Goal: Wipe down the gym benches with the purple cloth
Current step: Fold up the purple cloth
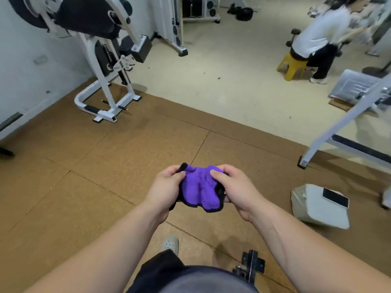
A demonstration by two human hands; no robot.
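Observation:
The purple cloth, edged in black, hangs bunched between both hands in front of me, above the brown floor mats. My left hand grips its left edge, thumb pressed on the fabric near a black corner. My right hand grips the right edge, thumb on top of the cloth. A white-framed bench machine with black pads stands at the upper left against the wall. Part of another white bench frame shows at the right.
A pale bag with a phone on it lies on the mat at the right. A person sits on a yellow stool at the far right. Weight racks stand at the back. A black metal bracket is near my feet.

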